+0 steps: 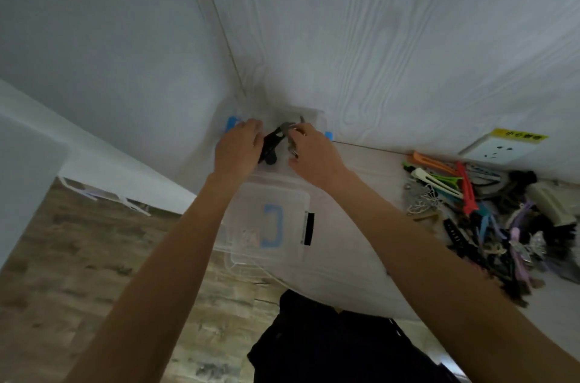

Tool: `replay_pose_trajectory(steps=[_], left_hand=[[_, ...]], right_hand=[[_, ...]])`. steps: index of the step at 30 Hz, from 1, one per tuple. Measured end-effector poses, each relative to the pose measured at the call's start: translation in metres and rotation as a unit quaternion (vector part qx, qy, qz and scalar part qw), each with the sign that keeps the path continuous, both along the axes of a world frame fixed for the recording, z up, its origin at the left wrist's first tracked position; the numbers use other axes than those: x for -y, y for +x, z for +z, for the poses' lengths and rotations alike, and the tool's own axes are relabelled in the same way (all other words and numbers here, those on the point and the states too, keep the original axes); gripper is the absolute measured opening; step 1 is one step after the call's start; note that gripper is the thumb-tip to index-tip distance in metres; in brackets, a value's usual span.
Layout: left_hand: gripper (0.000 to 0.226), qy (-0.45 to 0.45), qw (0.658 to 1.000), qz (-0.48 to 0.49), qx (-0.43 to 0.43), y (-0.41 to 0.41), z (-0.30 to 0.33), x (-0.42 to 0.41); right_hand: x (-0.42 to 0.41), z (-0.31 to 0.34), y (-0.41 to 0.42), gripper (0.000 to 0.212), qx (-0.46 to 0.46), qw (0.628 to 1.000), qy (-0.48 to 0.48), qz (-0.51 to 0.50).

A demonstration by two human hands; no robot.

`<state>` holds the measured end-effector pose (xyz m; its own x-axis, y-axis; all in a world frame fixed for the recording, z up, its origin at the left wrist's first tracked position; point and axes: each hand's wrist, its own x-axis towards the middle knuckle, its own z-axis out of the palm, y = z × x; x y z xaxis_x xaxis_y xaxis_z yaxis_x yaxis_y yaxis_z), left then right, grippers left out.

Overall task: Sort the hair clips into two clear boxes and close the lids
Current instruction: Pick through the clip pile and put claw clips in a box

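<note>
Reaching far across the worktop [361, 257], both of my hands are up at the far clear box [314, 119], which sits against the wall in the far corner. My left hand [238, 147] rests on the left side of that box with its fingers bent down, right beside a black hair clip [270, 144], but I cannot tell if it grips the clip or just touches the box. My right hand [314, 150] is on the right side of the box, and its fingers pinch something small and grey at the top of the black clip; it is too blurry to say just what. Blue latches show at the left and right ends of this far box. Nearer to me sits the second clear box [270, 225], with its see-through lid on top and a blue handle [273, 231] lying flat in the middle of the lid. A black mark is on its right edge. Well off to the right lies the pile of hair clips [477, 216], all mixed up: orange, red, green, white, purple, blue and black ones. A white wall socket [499, 148] with a yellow sticker is just behind the pile. On the left, past the worktop's edge, I see the wooden floor [78, 272].
</note>
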<state>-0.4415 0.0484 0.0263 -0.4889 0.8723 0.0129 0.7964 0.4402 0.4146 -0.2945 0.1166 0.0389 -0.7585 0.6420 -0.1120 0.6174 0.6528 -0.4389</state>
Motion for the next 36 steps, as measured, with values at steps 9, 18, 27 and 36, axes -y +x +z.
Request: replay_pose_trajectory(steps=[9,18,27,36], left_hand=[[0.021,0.167,0.974,0.034,0.148,0.044,0.029,0.016],[0.025,0.081,0.934,-0.313,0.154,0.235,0.025,-0.029],[0.063,-0.125,0.844,-0.518,-0.062,0.338,-0.051,-0.038],[0.049,-0.124,0.890,-0.434,-0.067,0.337,-0.054,-0.052]], right_hand=[[0.014,0.030,0.058,0.027,-0.161,0.983,0.079,-0.050],[0.029,-0.020,0.296,0.022,-0.060,0.943,0.023,-0.328],[-0.018,-0.048,0.409,0.042,0.028,0.941,0.057,-0.331],[-0.107,-0.065,0.420,0.056,0.138,0.915,-0.042,-0.376]])
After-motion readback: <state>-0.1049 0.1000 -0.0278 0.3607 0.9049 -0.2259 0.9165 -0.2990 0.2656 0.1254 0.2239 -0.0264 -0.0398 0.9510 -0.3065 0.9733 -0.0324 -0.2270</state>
